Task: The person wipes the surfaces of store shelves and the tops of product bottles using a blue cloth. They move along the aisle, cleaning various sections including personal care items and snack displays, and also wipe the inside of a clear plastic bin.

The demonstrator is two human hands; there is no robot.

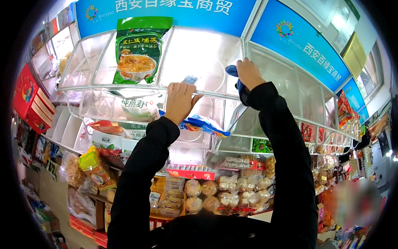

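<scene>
My left hand (180, 101) grips the front rim of a clear plastic display bin (214, 74), fingers hooked over the edge. My right hand (250, 74) is shut on a dark blue cloth (231, 71) at the bin's right end, beside the corner divider. The cloth hangs below my fingers along the wrist. Inside the bin, behind my left fingers, lies a small pale blue object (190, 79), too blurred to identify. A green packet of instant food (136, 62) stands upright in the compartment to the left.
Blue sign panels (174, 15) run above the bins. Bagged oatmeal (140, 109) and a blue packet (202, 124) sit in the tier below. Packaged buns (205, 193) fill the lower display. Red gift boxes (34, 99) stand at far left; a blurred patch (356, 204) is at right.
</scene>
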